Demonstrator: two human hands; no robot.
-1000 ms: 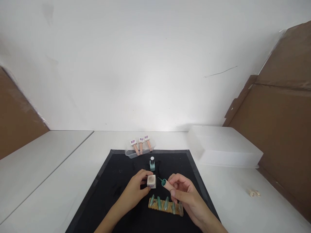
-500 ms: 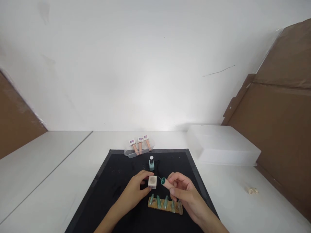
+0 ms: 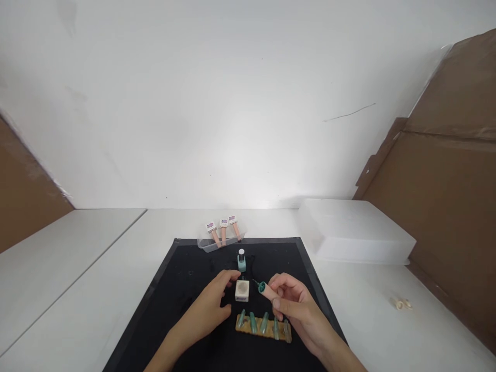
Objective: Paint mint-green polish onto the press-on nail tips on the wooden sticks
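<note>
Fingers of my left hand (image 3: 211, 306) are letting go of the white square nail-polish bottle (image 3: 242, 291), the landmark for everything else here. A moment ago my thumb and index finger were bracketing it; now my thumb is resting clear of its left side, spread away from the index finger, whose tip is curving near the bottle's far left corner. I cannot tell whether that tip is touching. The bottle is standing upright on the black mat (image 3: 287, 258) without my grip, so my left hand is carrying nothing.

My right hand (image 3: 296, 307), to the right of the bottle, is pinching a pink brush cap (image 3: 268, 291) between thumb and fingers, its green-stained mouth tilting toward the bottle. The thin green brush (image 3: 255, 282) is pointing up and left, just beside the bottle but apart from it.

Nearer to me than the bottle, a tan display strip (image 3: 270, 332) is holding five nail tips (image 3: 264, 322), most of them green. Just beyond the bottle, a small pale-green polish bottle (image 3: 242, 262) is standing. Farther beyond and slightly left, a clear tray (image 3: 207, 249) is holding three pink-capped bottles (image 3: 223, 223). Well to the bottle's right, a translucent white box (image 3: 356, 232) is sitting.
</note>
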